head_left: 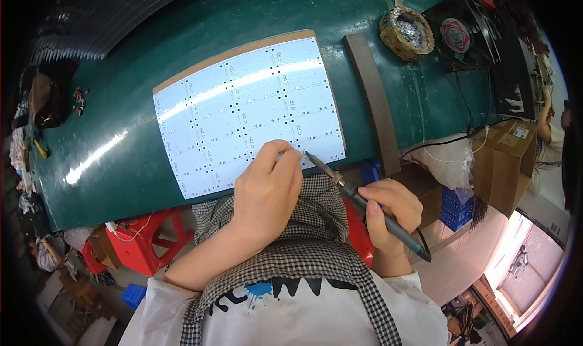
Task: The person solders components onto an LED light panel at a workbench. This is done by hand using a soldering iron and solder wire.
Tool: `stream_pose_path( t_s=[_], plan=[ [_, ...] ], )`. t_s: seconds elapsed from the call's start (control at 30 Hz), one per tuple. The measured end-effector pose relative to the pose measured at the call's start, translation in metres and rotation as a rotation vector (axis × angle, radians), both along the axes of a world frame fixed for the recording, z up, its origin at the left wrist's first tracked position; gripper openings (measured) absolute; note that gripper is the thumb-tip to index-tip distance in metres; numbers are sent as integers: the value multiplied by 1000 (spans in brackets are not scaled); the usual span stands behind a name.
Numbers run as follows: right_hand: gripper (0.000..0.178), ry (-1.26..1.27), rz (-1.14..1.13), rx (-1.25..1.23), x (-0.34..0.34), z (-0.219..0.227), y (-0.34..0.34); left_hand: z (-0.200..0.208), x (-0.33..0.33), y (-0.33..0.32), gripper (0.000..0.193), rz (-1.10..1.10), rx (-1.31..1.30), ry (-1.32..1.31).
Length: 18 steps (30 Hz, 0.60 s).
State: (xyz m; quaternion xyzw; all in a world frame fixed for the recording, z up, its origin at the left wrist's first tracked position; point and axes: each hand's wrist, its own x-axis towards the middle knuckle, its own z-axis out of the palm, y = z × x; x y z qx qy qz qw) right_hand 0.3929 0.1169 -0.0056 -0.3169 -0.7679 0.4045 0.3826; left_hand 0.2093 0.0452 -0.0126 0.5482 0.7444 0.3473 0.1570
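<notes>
The closest hazard sits where the dark grey, pen-shaped soldering iron point(347, 188) points its metal tip at the near right part of the white, rectangular sheet of printed circuit boards point(261, 112). The sheet lies on a brown cardboard backing point(182, 78) on the glossy dark green bench point(115, 103), close to its near edge.

The right grip point(392, 215) is closed around the iron's handle, thumb and fingers wrapped well back from the metal. The left grip point(267, 188) hangs over the sheet with thumb and forefinger pinched nearly together. Those fingertips are small and washed out against the white, so I cannot tell whether they have hold of anything, such as a thin wire.

If the iron is hot, a burn looks the likeliest mishap: the tip is just beside the left fingertips, and a small slip of the right grip could bring them together. Holding the handle so far back may also magnify any wobble at the point, letting it stray onto a neighbouring pad or scorch the white surface. The black cord point(427, 244) loops near the right wrist; a snag there could tug the handle. A sideways push from the left grip might slide the sheet on its backing, and glare across the boards could hide a poor joint.
</notes>
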Motion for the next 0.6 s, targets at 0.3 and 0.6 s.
stream_pose_path(
  t_s=[0.3, 0.6],
  plan=[
    [15, 23, -55, 53, 2, 8, -4, 27, -30, -25, 9, -37, -118, -325],
    [16, 35, -62, 73, -36, 21, 14, 89, -286, -146, 15, 911, 443, 856]
  ],
)
